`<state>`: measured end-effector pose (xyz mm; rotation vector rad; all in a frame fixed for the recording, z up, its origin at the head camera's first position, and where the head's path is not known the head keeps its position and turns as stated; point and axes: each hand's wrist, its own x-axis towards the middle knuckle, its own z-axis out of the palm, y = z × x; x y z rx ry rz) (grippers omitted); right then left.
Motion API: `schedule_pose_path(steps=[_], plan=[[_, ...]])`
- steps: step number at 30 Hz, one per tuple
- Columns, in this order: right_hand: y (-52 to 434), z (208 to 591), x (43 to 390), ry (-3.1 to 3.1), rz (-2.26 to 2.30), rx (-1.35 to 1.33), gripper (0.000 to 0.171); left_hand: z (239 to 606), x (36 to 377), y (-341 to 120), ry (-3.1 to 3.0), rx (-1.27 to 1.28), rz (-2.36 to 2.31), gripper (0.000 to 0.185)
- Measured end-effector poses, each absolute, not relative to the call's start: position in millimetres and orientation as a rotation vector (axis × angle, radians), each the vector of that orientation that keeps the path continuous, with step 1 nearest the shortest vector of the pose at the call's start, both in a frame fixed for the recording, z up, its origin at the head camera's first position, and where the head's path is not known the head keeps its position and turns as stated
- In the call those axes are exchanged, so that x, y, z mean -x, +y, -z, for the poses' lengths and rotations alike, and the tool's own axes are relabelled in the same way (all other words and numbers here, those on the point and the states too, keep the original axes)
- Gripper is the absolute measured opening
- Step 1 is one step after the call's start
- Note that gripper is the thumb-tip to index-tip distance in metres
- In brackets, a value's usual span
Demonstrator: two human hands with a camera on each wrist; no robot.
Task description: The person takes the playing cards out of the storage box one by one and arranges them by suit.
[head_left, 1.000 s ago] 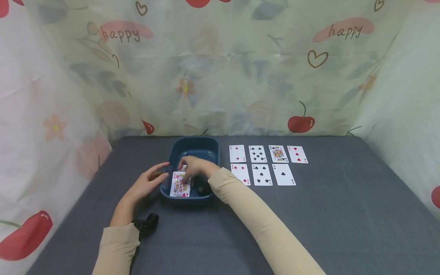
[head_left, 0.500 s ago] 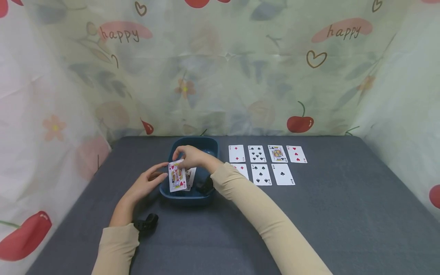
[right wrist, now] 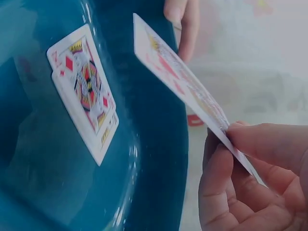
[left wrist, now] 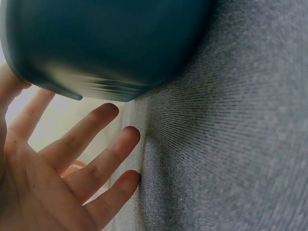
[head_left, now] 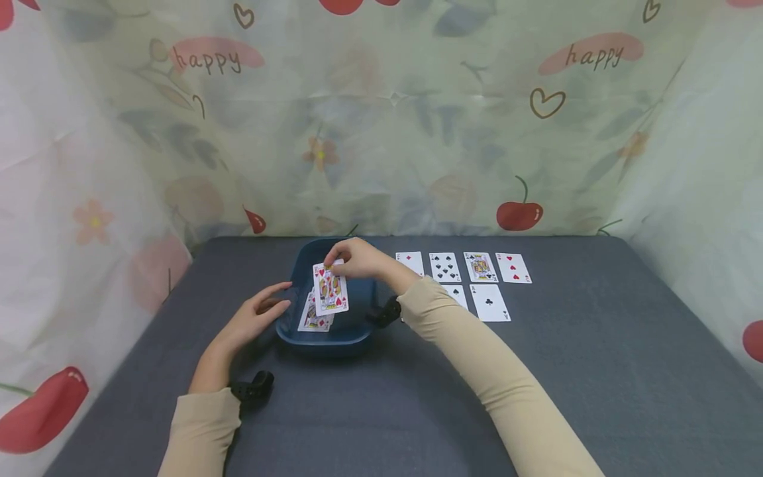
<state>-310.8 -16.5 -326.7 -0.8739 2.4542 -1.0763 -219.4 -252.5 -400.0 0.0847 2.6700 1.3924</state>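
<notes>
Between thumb and fingers my right hand (head_left: 357, 260) pinches a playing card (head_left: 330, 289), a face card of hearts, by its upper edge. The card is tilted and hangs above the blue plastic basin (head_left: 357, 341). In the right wrist view it is seen nearly edge-on, clear of the basin floor. Inside the basin lies a face card of diamonds (right wrist: 86, 77), overlapping at least one other card (right wrist: 107, 137). My left hand (head_left: 253, 321) is at the basin's left rim. In the left wrist view its fingers are spread and fairly straight, two of them at the rim.
Right of the basin, face-up cards lie in two rows, among them the seven of spades (head_left: 444, 267), a face card (head_left: 481, 267), the three of hearts (head_left: 513, 268) and the ace of clubs (head_left: 490, 303). My right forearm covers part of the front row. A patterned curtain (head_left: 393, 165) backs the grey table.
My right hand has lifted the hearts face card from the basin and moved it up and rightward, exposing the diamonds face card beneath. My left hand has stayed at the rim.
</notes>
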Motion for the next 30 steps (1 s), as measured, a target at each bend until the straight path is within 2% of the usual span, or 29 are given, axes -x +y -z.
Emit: schedule_pose_path(steps=[11,30], plan=[[34,333,319,2.421,1.297,0.634,0.023,399,219,-252,2.678,-0.068,-1.376,0.055],[119,350,320,2.495,1.403,0.450,0.029,398,218,-252,2.696,-0.080,-1.351,0.058]])
